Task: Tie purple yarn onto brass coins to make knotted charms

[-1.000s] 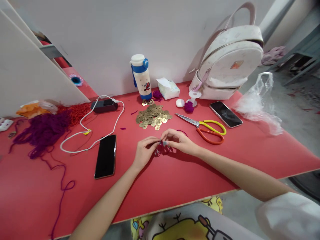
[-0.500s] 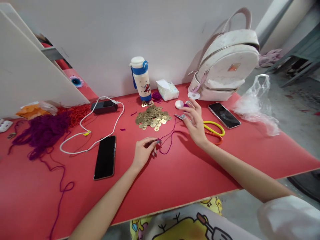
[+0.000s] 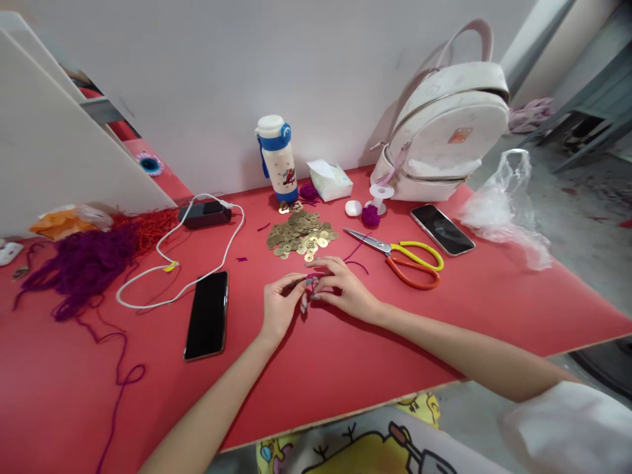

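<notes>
Plainly, the left hand (image 3: 281, 306) pinches purple yarn (image 3: 313, 276) between fingertips, right hand's grip (image 3: 348, 293) unclear.

Right hand (image 3: 347, 291) away from the scissors (image 3: 388, 249); back beside left hand (image 3: 280, 308)

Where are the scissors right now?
In the head view, the scissors lie on the red table, right of the coin pile, beyond the right hand and next to the light-edged phone.
</notes>
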Motion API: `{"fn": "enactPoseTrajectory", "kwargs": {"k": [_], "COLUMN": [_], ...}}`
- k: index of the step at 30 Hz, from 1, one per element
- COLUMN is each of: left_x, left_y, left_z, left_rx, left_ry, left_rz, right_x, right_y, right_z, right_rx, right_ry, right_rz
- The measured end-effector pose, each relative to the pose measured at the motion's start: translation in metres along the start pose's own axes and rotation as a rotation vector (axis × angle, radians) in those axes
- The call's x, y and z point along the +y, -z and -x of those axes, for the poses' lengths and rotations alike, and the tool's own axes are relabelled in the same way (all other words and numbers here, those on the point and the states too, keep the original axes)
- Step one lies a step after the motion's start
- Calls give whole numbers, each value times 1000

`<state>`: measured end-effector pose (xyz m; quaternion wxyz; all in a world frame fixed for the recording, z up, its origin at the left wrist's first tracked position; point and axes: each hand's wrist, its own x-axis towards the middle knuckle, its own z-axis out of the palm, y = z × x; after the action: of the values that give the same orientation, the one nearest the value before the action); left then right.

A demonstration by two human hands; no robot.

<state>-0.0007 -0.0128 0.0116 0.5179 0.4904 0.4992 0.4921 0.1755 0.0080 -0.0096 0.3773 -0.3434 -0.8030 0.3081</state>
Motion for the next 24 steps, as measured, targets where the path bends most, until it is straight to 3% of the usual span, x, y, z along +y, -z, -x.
{"fn": "enactPoseTrajectory", "kwargs": {"k": [4, 12, 21, 24], "left_x": [-3, -1, -1, -2], "left_y": [1, 1, 0, 2], "left_z": [0, -2, -2, -3], "left_rx": [13, -36, -143, -163], "left_ry": [30, 48, 37, 7], "left_rz": [64, 15, -55, -113], "right_x": [-1, -4, -7, -2], "right_y": [2, 5, 15, 19], "right_z": [-1, -3, -4, -7], "right_rx": [-66, -5, 162, 215], "right_ry": [8, -45, -372, -395], "right_rz": [32, -94, -617, -710]}}
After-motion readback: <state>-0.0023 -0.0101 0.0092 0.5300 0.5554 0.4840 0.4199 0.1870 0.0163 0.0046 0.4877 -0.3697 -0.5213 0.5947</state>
